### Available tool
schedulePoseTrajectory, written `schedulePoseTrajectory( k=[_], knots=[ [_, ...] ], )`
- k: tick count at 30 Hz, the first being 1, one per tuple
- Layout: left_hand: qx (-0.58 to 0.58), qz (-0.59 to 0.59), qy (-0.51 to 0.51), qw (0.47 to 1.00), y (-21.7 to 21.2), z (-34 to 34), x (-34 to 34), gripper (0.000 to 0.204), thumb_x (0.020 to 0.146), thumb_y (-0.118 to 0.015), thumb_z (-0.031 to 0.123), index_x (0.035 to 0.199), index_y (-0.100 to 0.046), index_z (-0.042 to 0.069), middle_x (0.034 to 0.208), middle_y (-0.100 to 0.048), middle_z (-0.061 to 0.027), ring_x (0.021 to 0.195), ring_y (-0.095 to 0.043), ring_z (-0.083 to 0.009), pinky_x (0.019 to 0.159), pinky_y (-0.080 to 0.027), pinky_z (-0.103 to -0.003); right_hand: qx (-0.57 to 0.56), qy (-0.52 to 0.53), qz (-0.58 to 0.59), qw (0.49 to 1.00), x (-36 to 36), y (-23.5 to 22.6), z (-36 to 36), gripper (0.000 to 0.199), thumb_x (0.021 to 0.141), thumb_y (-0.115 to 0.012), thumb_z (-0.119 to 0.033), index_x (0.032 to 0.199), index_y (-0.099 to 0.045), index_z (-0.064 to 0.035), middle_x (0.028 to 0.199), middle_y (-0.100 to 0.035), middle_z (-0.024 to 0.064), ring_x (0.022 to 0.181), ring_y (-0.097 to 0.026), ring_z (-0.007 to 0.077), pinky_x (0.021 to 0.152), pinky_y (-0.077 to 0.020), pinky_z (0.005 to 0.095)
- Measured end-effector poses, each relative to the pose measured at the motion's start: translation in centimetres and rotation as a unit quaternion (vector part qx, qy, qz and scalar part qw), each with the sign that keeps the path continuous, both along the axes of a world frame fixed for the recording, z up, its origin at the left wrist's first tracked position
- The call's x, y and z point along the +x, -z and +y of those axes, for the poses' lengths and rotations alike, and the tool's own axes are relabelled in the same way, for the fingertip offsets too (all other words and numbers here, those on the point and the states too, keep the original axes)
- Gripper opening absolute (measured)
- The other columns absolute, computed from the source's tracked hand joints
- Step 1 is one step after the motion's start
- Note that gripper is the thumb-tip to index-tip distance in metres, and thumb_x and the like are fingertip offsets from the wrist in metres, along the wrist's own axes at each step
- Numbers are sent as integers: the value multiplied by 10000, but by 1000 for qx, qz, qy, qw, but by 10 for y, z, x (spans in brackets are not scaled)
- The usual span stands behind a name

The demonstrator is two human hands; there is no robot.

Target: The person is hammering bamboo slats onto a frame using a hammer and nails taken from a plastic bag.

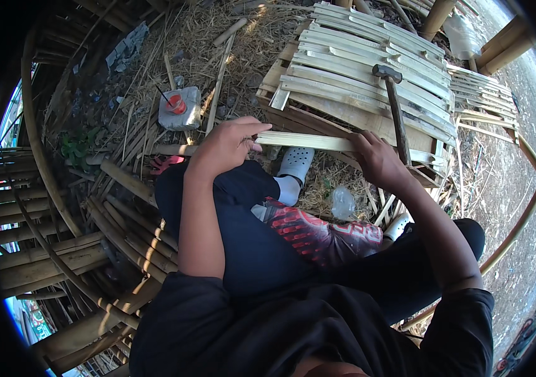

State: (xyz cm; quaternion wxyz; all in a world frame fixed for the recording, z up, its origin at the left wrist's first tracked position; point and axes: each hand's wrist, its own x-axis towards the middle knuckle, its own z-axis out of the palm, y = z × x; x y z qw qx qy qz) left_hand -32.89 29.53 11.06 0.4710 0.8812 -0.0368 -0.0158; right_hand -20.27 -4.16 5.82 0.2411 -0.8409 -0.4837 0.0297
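Note:
Above my lap, a pale split-bamboo strip stretches level between my two hands. My left hand pinches its left end between thumb and fingers. The right end is in the closed fingers of my right hand, which hide that end. Just beyond my right hand, a hammer leans across a wooden crate, its dark head on a panel of pale bamboo slats and its handle toward me. The slats lie side by side on the crate.
Left of the crate, a red container with a thin stick stands on a concrete block. Bamboo poles lie at left. More slats sit at far right. A crumpled clear plastic piece and patterned cloth are near my legs.

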Motion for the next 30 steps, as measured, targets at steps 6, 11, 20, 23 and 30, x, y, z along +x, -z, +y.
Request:
schedulePoseTrajectory(
  k=[6,11,20,23,30],
  knots=[
    [38,-26,14,999,-4,-2,-1,537,745,-464,-202,1218,-649,-27,1089,-675,-167,913,-740,-268,763,-587,-298,23,16,29,999,-2,-12,3,308,862,-674,-81,1146,-575,-17,972,-594,191,933,-604,416,780,-491,482],
    [68,-50,14,996,-8,-4,-1,528,744,-467,-195,1206,-649,-15,1026,-678,-169,856,-738,-255,735,-578,-318,26,29,53,998,-2,-15,3,265,862,-673,-71,1108,-598,-11,944,-604,194,926,-606,420,776,-488,480],
    [98,-74,14,992,-12,-7,0,471,815,-510,-167,1241,-631,-5,980,-668,-168,813,-673,-272,751,-526,-331,34,31,26,999,-3,-15,4,235,885,-669,-140,1032,-533,-17,954,-597,175,949,-607,409,783,-492,493],
    [96,-65,-2,993,-11,-9,1,442,855,-552,-128,1268,-629,10,994,-676,-186,819,-671,-265,765,-518,-327,26,41,27,998,-2,-12,5,235,884,-668,-133,1046,-541,-20,955,-601,172,952,-607,408,790,-489,492],
    [22,-13,-54,998,2,-7,1,425,923,-552,-82,1296,-660,90,1042,-712,-75,662,-563,-91,627,-496,-235,32,42,31,998,0,-9,8,218,877,-666,-117,1049,-573,-21,952,-610,172,950,-613,403,798,-486,491]
  ],
)
